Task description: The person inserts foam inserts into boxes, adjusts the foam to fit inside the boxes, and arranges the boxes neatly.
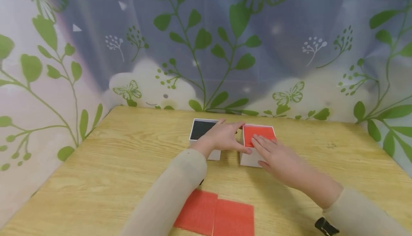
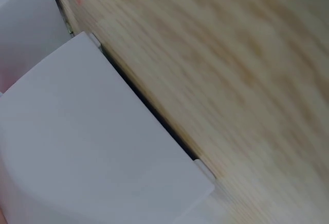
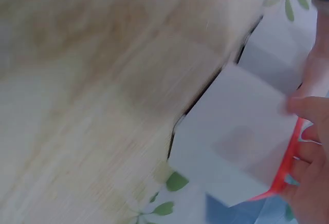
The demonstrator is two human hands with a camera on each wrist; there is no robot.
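Observation:
Two white boxes stand side by side on the table. The right white box [image 1: 250, 159] has a red cloth-like sheet [image 1: 257, 132] across its top. My left hand [image 1: 223, 136] reaches over from the left and holds this box at its left corners, thumb in front and a finger behind. My right hand [image 1: 283, 161] lies with fairly straight fingers on the red sheet, pressing at its front right part. In the right wrist view, the red sheet's edge [image 3: 286, 163] shows at the box's top, under the right fingers. Dark material [image 1: 201, 128] fills the left white box [image 1: 215, 155], partly hidden by my left forearm.
Two flat red pieces [image 1: 234, 216] lie near the table's front, partly under the left sleeve [image 1: 167, 193]. A patterned curtain [image 1: 219, 50] with green leaves hangs behind the wooden table [image 1: 128, 150]. A dark band [image 1: 326, 226] is at the right sleeve.

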